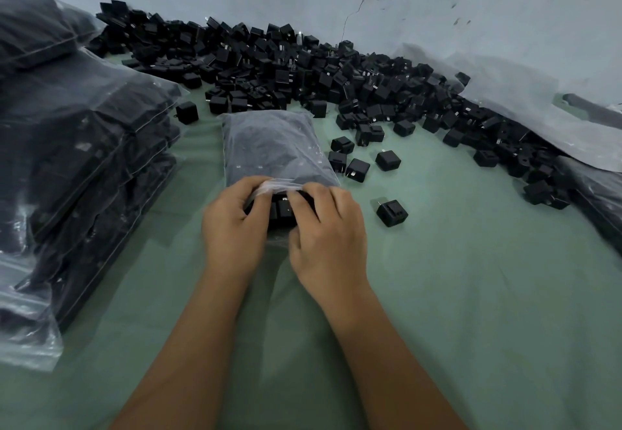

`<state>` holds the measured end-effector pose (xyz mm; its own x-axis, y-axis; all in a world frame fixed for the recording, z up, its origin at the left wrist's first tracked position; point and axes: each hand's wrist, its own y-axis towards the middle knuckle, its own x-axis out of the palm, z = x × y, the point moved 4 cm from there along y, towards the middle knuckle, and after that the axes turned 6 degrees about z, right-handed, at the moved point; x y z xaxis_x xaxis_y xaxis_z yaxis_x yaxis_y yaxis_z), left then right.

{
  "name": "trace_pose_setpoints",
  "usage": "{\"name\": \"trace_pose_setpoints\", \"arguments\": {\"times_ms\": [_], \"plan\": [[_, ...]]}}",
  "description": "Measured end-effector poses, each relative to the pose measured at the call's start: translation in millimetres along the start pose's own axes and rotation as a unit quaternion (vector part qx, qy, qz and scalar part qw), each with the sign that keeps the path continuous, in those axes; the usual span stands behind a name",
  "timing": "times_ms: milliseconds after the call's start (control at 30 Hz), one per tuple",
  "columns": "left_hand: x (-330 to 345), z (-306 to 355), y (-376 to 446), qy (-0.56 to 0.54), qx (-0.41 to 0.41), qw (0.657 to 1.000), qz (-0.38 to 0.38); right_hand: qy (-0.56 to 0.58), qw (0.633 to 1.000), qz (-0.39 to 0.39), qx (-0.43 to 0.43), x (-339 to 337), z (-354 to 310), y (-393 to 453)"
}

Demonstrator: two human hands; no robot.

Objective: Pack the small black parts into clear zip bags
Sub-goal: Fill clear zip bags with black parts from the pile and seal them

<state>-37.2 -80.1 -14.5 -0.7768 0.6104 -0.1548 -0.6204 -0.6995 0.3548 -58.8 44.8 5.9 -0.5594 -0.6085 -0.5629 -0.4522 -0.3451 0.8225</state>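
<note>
A clear zip bag [274, 147] lies on the green cloth in the middle, filled with small black parts. My left hand [232, 227] pinches the bag's near mouth at its left side. My right hand [328, 231] grips the mouth on the right, fingers pressing the plastic lip. Between my hands a few black parts [282, 211] show at the bag's opening. A large heap of loose black parts [303, 69] runs along the wall behind the bag. One single part [392, 213] lies just right of my right hand.
A tall stack of filled zip bags [84, 167] stands at the left. Clear plastic sheeting [525, 103] lies at the right against the pale wall, with another filled bag [595, 201] at the right edge. Green cloth [471, 295] covers the surface.
</note>
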Motion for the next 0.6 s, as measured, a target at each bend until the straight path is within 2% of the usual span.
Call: {"name": "trace_pose_setpoints", "arguments": {"times_ms": [133, 267, 500, 600], "plan": [[-0.8, 1.1, 0.1, -0.004, 0.002, 1.0, 0.007, 0.044, 0.998, 0.036, -0.001, -4.9, -3.5, -0.4], [-0.8, 1.2, -0.5, -0.004, 0.002, 1.0, 0.001, 0.029, 0.999, -0.015, -0.025, 3.7, -7.3, -3.7], [-0.9, 1.0, 0.0, 0.005, 0.004, 1.0, 0.002, 0.073, 0.996, -0.035, 0.022, 9.6, -4.6, -3.8], [-0.9, -0.2, 0.1, 0.006, 0.005, 1.0, 0.0, 0.05, 0.997, -0.052, 0.024, 8.6, -5.4, -6.7]]}}
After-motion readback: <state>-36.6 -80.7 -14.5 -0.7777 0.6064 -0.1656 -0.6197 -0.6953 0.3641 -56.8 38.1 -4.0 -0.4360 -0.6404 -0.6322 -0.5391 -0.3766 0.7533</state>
